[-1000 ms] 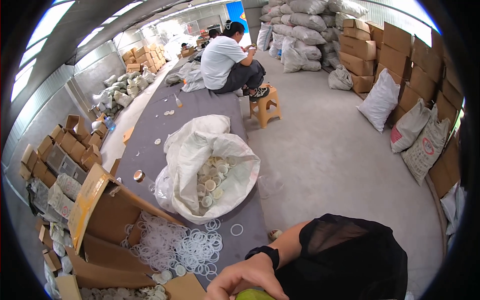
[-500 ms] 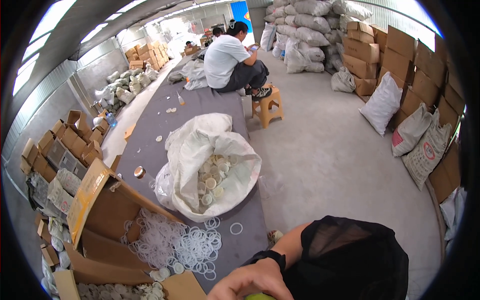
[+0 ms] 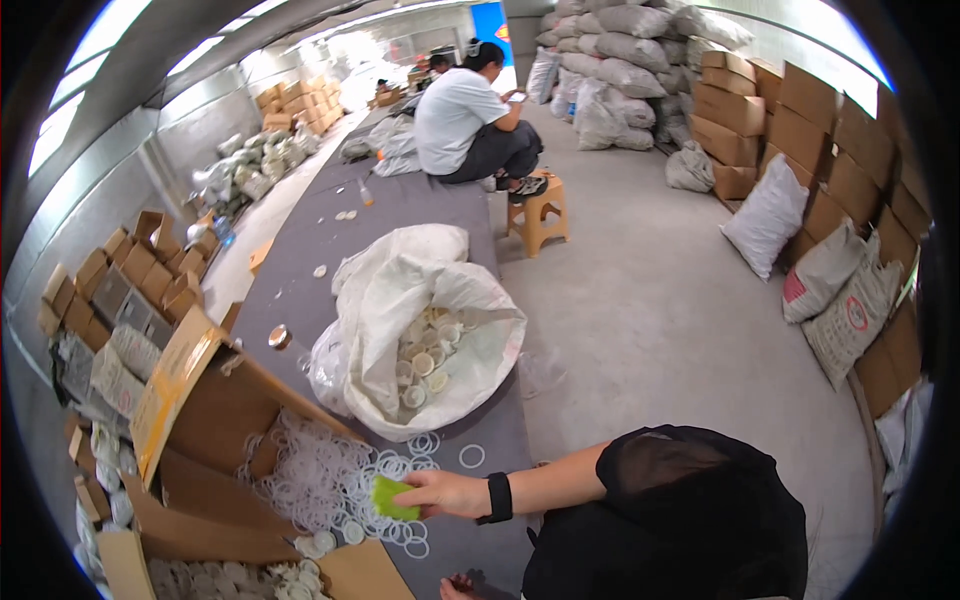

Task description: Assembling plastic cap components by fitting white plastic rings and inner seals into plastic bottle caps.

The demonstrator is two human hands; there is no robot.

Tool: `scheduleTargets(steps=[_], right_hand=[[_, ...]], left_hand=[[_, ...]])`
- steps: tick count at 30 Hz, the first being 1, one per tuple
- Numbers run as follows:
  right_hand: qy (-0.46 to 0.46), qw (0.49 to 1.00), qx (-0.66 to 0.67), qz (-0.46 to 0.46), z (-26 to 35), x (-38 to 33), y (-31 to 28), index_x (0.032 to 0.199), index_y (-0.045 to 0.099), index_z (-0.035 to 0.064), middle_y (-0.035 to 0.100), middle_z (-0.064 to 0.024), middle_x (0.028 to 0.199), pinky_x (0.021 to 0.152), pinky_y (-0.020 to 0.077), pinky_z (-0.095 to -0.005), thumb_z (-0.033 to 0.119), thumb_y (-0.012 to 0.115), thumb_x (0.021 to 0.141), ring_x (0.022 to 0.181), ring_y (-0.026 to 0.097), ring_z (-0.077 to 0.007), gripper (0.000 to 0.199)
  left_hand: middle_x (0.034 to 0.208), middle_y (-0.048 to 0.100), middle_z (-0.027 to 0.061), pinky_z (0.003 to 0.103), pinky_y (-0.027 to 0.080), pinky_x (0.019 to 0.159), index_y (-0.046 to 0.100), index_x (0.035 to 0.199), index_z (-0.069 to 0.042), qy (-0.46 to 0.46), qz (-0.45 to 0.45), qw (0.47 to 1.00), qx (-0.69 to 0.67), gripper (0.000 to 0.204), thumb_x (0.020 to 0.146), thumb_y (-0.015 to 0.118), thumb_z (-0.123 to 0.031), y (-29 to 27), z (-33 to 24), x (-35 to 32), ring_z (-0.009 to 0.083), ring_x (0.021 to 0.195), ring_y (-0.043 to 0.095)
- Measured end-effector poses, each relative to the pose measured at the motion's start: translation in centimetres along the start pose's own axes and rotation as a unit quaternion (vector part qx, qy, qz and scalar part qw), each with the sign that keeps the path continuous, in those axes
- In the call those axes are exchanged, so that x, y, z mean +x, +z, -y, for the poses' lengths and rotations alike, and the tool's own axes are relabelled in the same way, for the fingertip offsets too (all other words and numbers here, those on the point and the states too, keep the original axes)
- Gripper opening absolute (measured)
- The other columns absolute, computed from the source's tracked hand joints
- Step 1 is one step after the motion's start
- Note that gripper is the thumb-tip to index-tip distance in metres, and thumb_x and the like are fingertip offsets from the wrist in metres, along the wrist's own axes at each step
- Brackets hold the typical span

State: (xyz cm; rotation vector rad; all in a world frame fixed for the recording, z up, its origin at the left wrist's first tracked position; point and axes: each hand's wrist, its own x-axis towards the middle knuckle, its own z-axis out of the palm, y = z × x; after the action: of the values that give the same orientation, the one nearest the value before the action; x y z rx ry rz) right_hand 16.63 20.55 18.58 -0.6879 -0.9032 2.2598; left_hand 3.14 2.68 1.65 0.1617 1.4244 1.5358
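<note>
Now right hand [image 3: 445,492] pinched small green cap [image 3: 393,497] between fingers, arm reached in from right, black band on wrist. Cap sat at fingertips, over pile of thin white rings [image 3: 330,475] on grey table [image 3: 400,205]. Just past hand: open brown box [image 3: 215,400]. Farther up from hand: big white bag [image 3: 440,300] full of round white caps. Left hand [image 3: 455,586] barely seen at bottom edge; could not tell if spread or closed. Far off, person sat on table edge by small stool [image 3: 540,215].

Green piece [image 3: 393,497], white rings [image 3: 318,472], white sack [image 3: 400,290]
</note>
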Motion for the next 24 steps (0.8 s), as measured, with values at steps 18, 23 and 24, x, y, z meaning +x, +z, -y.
scheduleTargets(steps=[18,23,24], right_hand=[[0.168,0.960,-0.179,-0.138,-14.2,7.0,-7.2,0.110,0.042,-0.0037,0.052,-0.0033,0.082,0.056,0.0363,-0.0184,0.026,0.068,0.070,0.065,0.045,-0.0055,0.056],[0.135,0.952,-0.193,-0.194,-14.8,7.6,-9.7,0.111,0.043,-0.0041,0.055,-0.0062,0.092,0.065,0.0392,-0.0205,0.025,0.068,0.070,0.077,0.050,-0.0097,0.057],[0.126,0.946,-0.198,-0.223,-14.8,7.4,-10.3,0.111,0.044,-0.0046,0.055,-0.0070,0.093,0.067,0.0403,-0.0212,0.024,0.068,0.069,0.080,0.051,-0.0109,0.056]], left_hand=[[0.072,0.055,0.0060,0.021,0.042,0.053,0.047,0.073,-0.006,0.020,-0.081,0.992,-0.091,0.015,0.084,0.051,-0.015,-2.1,-0.4,2.7,0.0113,0.060,0.052],[0.072,0.056,0.0073,0.021,0.042,0.053,0.048,0.073,-0.005,0.013,-0.084,0.991,-0.106,0.014,0.084,0.050,-0.014,-2.1,-0.3,3.2,0.0115,0.060,0.053],[0.072,0.056,0.0076,0.021,0.042,0.053,0.047,0.073,-0.005,0.013,-0.090,0.990,-0.109,0.014,0.084,0.050,-0.014,-2.2,-0.4,3.3,0.0117,0.060,0.053]])
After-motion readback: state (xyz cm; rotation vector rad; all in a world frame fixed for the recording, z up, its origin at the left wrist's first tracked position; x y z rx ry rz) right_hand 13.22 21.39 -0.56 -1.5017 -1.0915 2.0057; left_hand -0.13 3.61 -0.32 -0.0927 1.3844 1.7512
